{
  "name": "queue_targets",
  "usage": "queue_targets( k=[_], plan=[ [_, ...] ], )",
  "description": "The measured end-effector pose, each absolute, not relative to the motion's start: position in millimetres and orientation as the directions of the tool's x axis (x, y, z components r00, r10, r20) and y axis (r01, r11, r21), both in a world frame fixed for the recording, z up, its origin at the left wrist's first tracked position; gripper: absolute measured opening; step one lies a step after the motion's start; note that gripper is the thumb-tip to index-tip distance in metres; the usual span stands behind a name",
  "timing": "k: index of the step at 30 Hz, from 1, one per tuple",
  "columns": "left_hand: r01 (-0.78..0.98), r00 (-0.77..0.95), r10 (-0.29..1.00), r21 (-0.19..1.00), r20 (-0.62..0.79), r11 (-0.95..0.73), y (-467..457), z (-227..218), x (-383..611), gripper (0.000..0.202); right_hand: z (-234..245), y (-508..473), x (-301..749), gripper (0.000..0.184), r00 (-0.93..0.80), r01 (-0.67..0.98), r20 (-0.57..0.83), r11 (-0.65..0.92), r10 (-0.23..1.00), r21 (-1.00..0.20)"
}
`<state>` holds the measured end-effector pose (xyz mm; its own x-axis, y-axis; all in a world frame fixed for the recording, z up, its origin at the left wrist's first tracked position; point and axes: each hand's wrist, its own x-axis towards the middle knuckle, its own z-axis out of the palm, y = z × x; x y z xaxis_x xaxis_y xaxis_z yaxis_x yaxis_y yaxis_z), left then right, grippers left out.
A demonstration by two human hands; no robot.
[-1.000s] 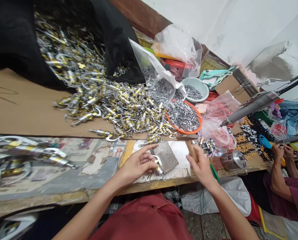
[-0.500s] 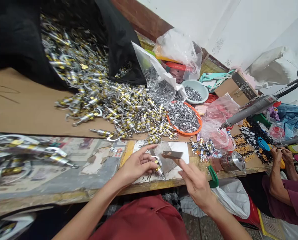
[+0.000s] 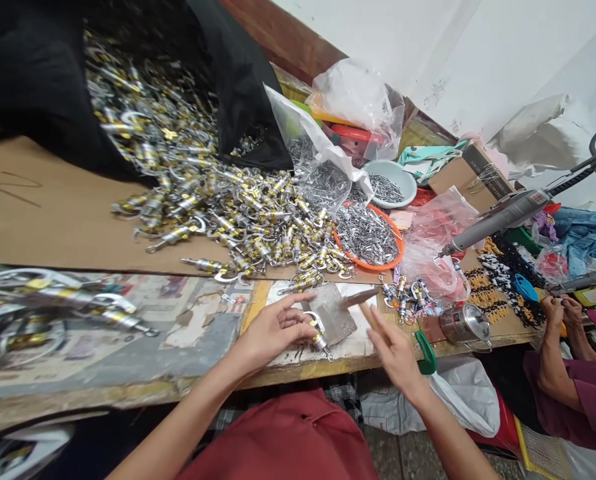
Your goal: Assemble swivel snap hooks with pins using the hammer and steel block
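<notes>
My left hand [image 3: 278,328] pinches a silver-and-yellow metal piece with a curved hook [image 3: 320,341] at the near left edge of a flat grey metal block [image 3: 345,323]. A small ring hangs at the piece's lower end. In my right hand [image 3: 397,357] is a hammer [image 3: 359,298], gripped by its wooden handle; its head is raised over the right part of the block, apart from the piece. White paper [image 3: 283,357] lies under the block. Beyond my left hand a big heap of like metal pieces [image 3: 258,220] spreads over the cardboard.
An orange basin [image 3: 402,248] and a pale blue basin [image 3: 412,187] hold small metal parts. A grey electric screwdriver [image 3: 498,220] hangs at right. A metal mug [image 3: 465,323] and a green clamp [image 3: 427,353] stand near the front edge. A co-worker's hands [image 3: 563,310] work far right.
My right hand and the hammer have moved to the right, and the hammer head has turned, uncovering more of the block. My left hand and the metal piece stay nearly in place.
</notes>
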<state>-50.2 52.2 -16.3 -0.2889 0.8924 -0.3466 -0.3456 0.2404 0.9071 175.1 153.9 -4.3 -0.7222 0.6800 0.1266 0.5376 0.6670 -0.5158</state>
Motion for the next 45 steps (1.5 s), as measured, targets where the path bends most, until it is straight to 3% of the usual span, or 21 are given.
queue_targets(
  k=[2,5,8,12,16,19,24,31,38,45],
  plan=[
    [-0.290,-0.296,0.896,0.925,-0.330,0.245,50.1,-16.0,-49.5,0.038,-10.7,173.3,176.3,0.041,-0.673,0.621,0.057,0.604,0.738,-0.499],
    [-0.173,-0.347,0.899,0.960,-0.268,0.219,47.5,-16.9,-48.1,0.017,-16.3,194.3,168.6,0.035,-0.699,0.673,-0.072,0.621,0.711,-0.403],
    [-0.033,-0.444,0.889,0.994,-0.107,0.103,47.7,-20.8,-46.4,0.012,-14.9,213.3,146.6,0.030,-0.739,0.646,-0.009,0.705,0.674,-0.294],
    [0.140,-0.505,0.857,0.989,0.102,-0.036,50.2,-26.9,-42.6,0.008,-5.9,259.2,108.5,0.028,-0.638,0.750,0.122,0.650,0.760,-0.126],
    [0.231,-0.500,0.848,0.971,0.176,-0.066,49.1,-28.7,-39.9,0.008,-0.6,303.7,83.2,0.017,-0.575,0.815,0.032,0.576,0.818,-0.064],
    [0.244,-0.496,0.850,0.968,0.176,-0.058,47.1,-28.6,-39.8,0.006,-1.2,312.1,74.7,0.019,-0.605,0.796,-0.037,0.604,0.795,-0.042],
    [0.199,-0.477,0.867,0.979,0.143,-0.051,46.6,-25.6,-39.8,0.006,-5.3,303.1,73.7,0.022,-0.662,0.750,-0.058,0.658,0.747,-0.071],
    [0.165,-0.471,0.872,0.984,0.135,-0.063,47.0,-22.5,-38.7,0.007,-14.1,302.5,74.3,0.018,-0.623,0.766,0.049,0.622,0.780,-0.161],
    [0.154,-0.465,0.880,0.988,0.099,-0.030,42.3,-21.2,-40.6,0.011,-15.7,306.2,76.3,0.022,-0.549,0.756,0.187,0.579,0.815,-0.305],
    [0.165,-0.452,0.886,0.986,0.105,-0.033,42.9,-20.1,-40.7,0.014,4.8,277.3,75.1,0.024,-0.559,0.664,0.204,0.582,0.803,-0.470]
  ],
)
